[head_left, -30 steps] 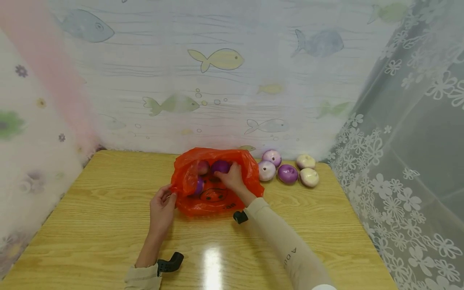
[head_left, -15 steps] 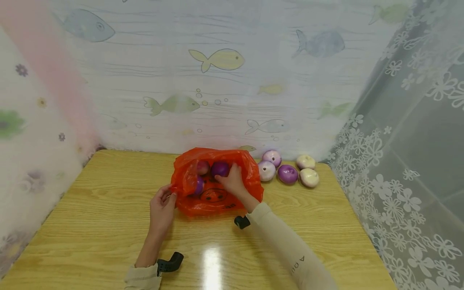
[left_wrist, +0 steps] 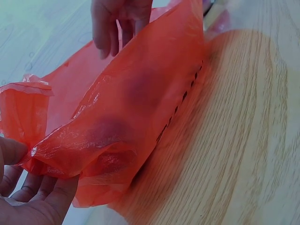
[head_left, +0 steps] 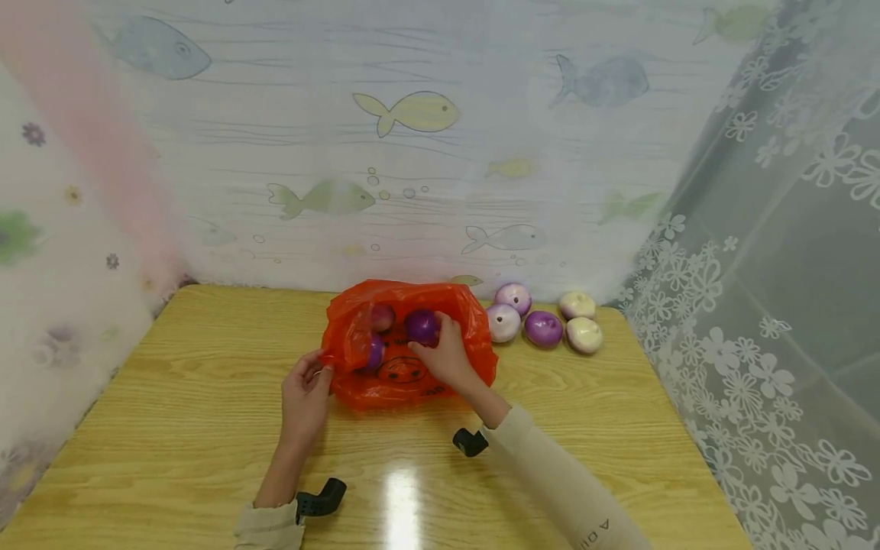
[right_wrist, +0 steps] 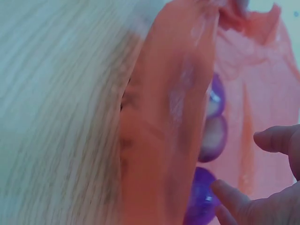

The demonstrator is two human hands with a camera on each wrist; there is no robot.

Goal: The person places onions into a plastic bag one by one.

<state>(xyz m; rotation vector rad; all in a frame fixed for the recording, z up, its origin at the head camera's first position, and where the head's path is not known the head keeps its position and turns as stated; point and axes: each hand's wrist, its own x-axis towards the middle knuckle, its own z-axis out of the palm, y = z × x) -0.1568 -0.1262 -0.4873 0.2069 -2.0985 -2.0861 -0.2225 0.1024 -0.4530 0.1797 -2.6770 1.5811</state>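
At the table's middle, the red plastic bag [head_left: 371, 393] lies with its mouth spread. My left hand [head_left: 305, 397] pinches its left edge; in the left wrist view the bunched film sits between thumb and fingers. My right hand [head_left: 447, 355] reaches into the mouth, thumb spread away from the fingers. Its fingertips are right at a glossy purple onion [head_left: 422, 327]. Beside that onion, a reddish-purple onion [head_left: 382, 317] and another purple onion [head_left: 374, 353] lie in the bag, the latter partly hidden by the film. The right wrist view has one fingertip against the purple onion [right_wrist: 200, 197].
Right of the bag, several onions sit on the wooden table [head_left: 206, 382]: pale purple ones, a deep purple onion [head_left: 543, 330] and cream-coloured ones such as this onion [head_left: 584, 336]. A fish-print curtain [head_left: 406, 191] stands behind the table; lace [head_left: 708, 321] hangs at the right.
My right hand has loosened from the purple onion, its thumb coming away and the hand shifting slightly right and nearer. The onion now lies slightly lower in the bag. The left hand keeps its pinch.
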